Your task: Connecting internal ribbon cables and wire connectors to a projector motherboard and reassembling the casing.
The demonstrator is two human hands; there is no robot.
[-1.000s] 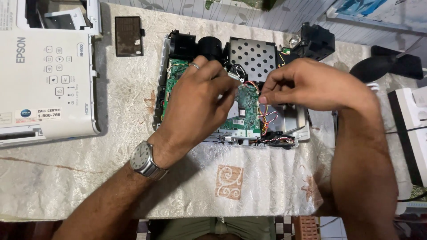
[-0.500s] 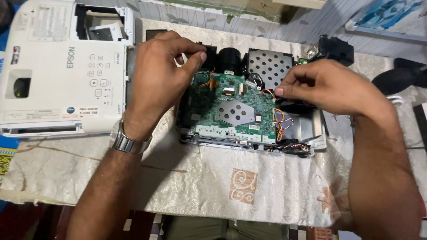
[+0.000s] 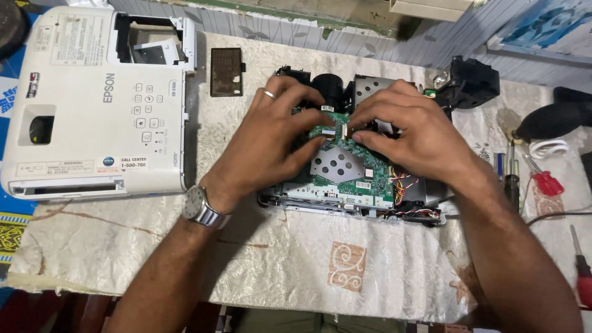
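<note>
An opened projector chassis lies on the table with its green circuit board exposed. My left hand, with a ring and a wristwatch, rests on the board's left side, fingertips at its top edge. My right hand comes in from the right and pinches a small connector on a flat cable at the board's top middle. Both sets of fingertips meet there. The black lens shows just behind the hands. Coloured wires bunch at the board's right edge.
The projector's white top cover lies at the left. A small dark cover plate sits beside it. A black part stands at the back right. Screwdrivers and a black blower lie at the right. A patterned cloth covers the table.
My left hand has moved right from the chassis's left end onto the board. My right hand has moved left to the board's top middle, so the fingertips now meet. The view shifted.
</note>
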